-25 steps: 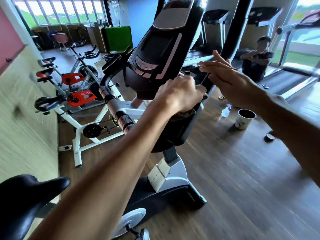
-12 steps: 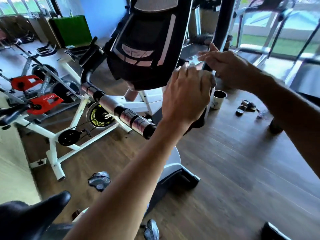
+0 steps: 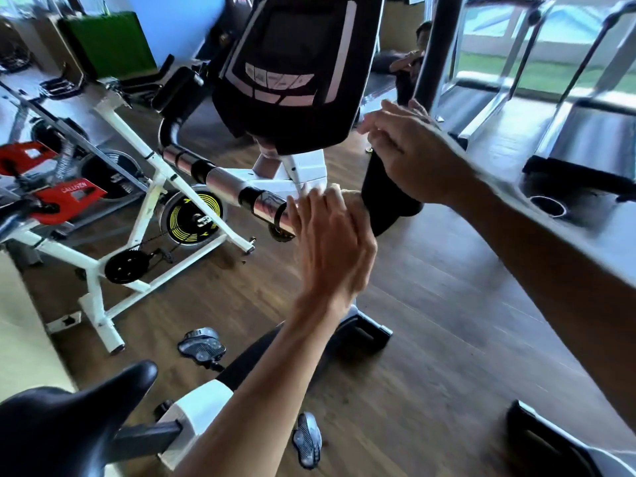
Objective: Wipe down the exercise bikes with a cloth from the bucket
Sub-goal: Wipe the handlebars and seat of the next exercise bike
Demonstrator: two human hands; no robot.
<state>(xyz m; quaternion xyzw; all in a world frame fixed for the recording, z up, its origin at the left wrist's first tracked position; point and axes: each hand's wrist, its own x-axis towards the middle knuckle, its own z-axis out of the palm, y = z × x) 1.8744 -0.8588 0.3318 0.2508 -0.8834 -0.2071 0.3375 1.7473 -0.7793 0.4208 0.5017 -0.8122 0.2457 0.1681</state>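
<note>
Handlebar [image 3: 220, 182] at 9 o'clock, chrome bands bare. Left hand [image 3: 330, 242] centre, pressing pale cloth [image 3: 351, 199] against bar stem, fingers curled on it. Right hand [image 3: 409, 153] at 2 o'clock, grip unclear. Bucket unseen. Risk: cloth slips off, one-handed wiping rocks console [image 3: 292, 74].

Daylight pours in from the windows [image 3: 550, 46] at the top right and far left, overexposed to a pale blue-white. It throws glare on the wooden floor [image 3: 447, 321] and the chrome handlebar [image 3: 223, 180]. The console [image 3: 292, 63] is backlit and dark. Both hands and the right side are smeared by motion blur. Straight lines bow at the edges from the wide lens.
</note>
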